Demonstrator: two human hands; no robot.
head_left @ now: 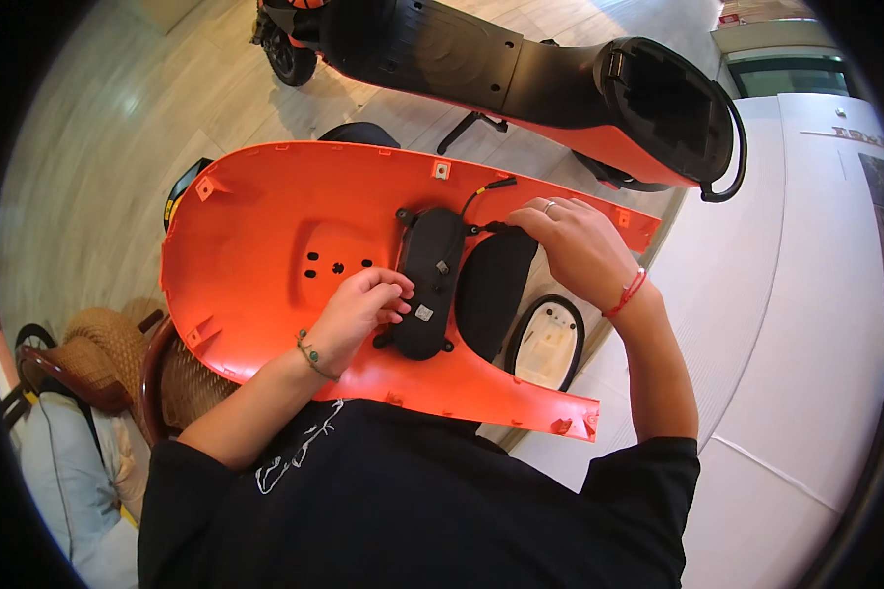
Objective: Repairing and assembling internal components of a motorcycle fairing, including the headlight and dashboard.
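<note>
An orange scooter body panel (255, 206) lies with its hollow side up in front of me. In it rests an elongated black lamp-like housing (427, 334) with mounting ears and a small pale label. My left hand (359, 309) is beside the housing's left edge, its fingers loosely bent and apart, holding nothing visible. A short black cable (476, 201) with a yellow band rises from the housing's far end. At that end, my right hand (580, 240) pinches a dark cable end; the fingers partly hide it.
Beyond the panel stands a black and orange scooter (560, 79). A black-rimmed cream oval part (548, 339) lies right of the panel, near a white surface (746, 363). Woven chairs (103, 344) are at the left, on a wood-look floor (108, 177).
</note>
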